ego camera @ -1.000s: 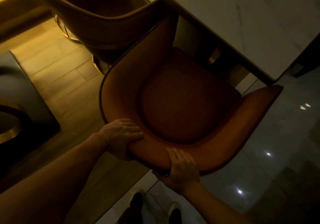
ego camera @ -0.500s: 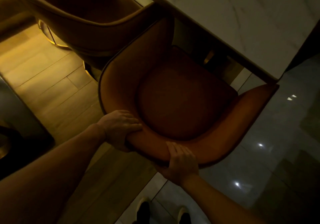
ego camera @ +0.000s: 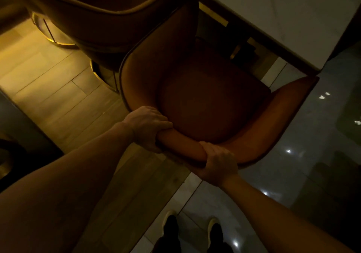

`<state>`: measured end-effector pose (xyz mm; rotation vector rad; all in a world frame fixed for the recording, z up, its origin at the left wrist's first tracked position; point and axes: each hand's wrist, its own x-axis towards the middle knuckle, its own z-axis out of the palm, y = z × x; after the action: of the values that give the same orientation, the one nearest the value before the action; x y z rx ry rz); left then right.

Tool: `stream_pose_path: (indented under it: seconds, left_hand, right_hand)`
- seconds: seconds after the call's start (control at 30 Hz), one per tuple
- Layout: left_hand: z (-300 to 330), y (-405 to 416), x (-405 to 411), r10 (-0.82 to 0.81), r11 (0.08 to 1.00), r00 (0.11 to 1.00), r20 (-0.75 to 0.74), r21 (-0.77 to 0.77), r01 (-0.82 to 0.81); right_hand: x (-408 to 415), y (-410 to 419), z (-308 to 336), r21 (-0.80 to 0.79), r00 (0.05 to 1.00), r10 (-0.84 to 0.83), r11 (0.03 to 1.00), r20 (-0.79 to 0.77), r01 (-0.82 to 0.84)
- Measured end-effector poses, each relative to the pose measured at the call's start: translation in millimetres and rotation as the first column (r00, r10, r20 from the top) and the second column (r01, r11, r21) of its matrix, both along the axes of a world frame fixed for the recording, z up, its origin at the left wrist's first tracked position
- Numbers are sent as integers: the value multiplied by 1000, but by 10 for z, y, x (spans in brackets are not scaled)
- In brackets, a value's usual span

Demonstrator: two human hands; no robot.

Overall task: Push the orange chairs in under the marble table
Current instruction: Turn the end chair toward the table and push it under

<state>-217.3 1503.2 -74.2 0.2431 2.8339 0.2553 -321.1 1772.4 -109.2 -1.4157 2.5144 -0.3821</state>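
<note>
An orange chair (ego camera: 205, 100) with a curved back stands below me, its seat facing the marble table (ego camera: 283, 14) at the upper right. The front of the seat sits at the table's edge, under its corner. My left hand (ego camera: 147, 126) grips the top rim of the chair's back on the left. My right hand (ego camera: 218, 162) grips the same rim a little to the right. A second orange chair (ego camera: 93, 12) stands at the upper left, touching or nearly touching the first chair's arm.
Wooden floor boards (ego camera: 58, 88) lie to the left, glossy grey tiles (ego camera: 304, 164) to the right. A dark piece of furniture (ego camera: 21, 135) stands at the left edge. My feet (ego camera: 192, 231) are just behind the chair. The room is dim.
The chair has slid toward the table, its front now under the corner. Both hands keep their grip on the back rim, the right one wrapped more fully over it.
</note>
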Motion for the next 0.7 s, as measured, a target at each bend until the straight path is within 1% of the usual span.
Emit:
stream_pose_path:
  seconds: [0.17,0.27,0.37,0.47,0.6,0.7]
  left_hand:
    - [38,25,-2,20,999,1000,1,-46,-20]
    - [83,61,25,43,998,999,-17,-47,-44]
    - [113,107,45,78,994,997,-3,-70,-78]
    - [111,150,85,112,992,994,20,-58,-110]
    - [50,167,160,94,995,995,-14,-26,-95]
    - [7,128,149,53,998,999,-6,-26,-53]
  right_hand:
    - [-4,-13,52,-59,1000,3,998,-19,-4]
    - [-2,-24,63,-23,1000,-10,1000,11,10]
    - [-1,-22,73,3,999,-32,999,15,32]
    - [22,10,85,22,998,-50,999,26,50]
    - [61,77,31,-19,999,-34,999,13,34]
    - [41,91,7,-55,1000,0,998,9,1]
